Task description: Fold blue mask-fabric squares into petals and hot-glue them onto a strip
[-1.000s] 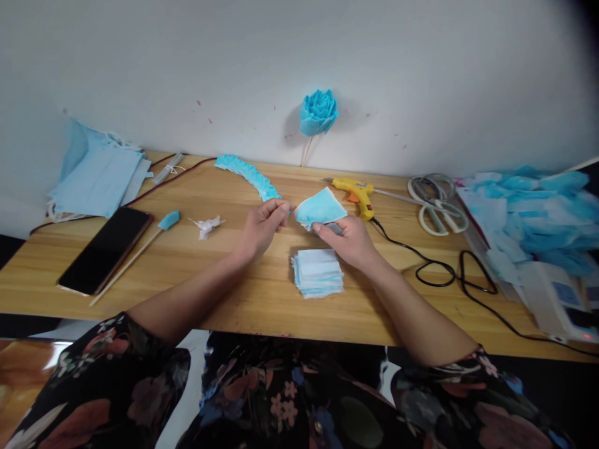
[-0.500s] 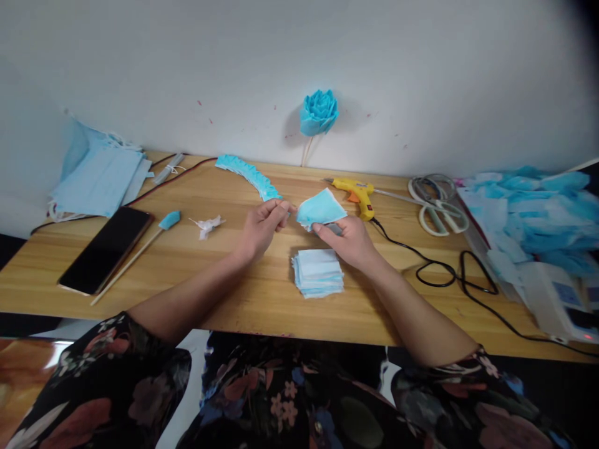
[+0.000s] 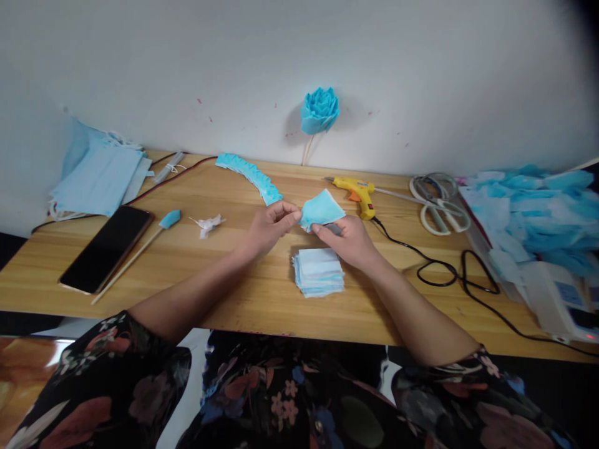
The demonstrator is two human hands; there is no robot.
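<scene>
Both hands hold one small light blue fabric piece point(image 3: 322, 211) just above the wooden table point(image 3: 234, 280). My left hand point(image 3: 269, 227) pinches its left corner with thumb and fingertips. My right hand point(image 3: 349, 240) grips its lower edge, fingers curled. Directly below the hands lies a stack of cut blue squares point(image 3: 318, 272). A curved row of folded blue pieces point(image 3: 250, 174) lies just beyond my left hand.
A blue fabric flower on a stick point(image 3: 319, 112) leans on the wall. A yellow glue gun point(image 3: 358, 192) with black cord and white scissors point(image 3: 435, 206) lie at right, with a heap of blue scraps point(image 3: 533, 212). A phone point(image 3: 107, 248), a stick with a blue tip point(image 3: 140, 249) and face masks point(image 3: 96, 178) lie at left.
My left hand has slid slightly right and closed onto the corner of the blue piece. The right hand has barely moved.
</scene>
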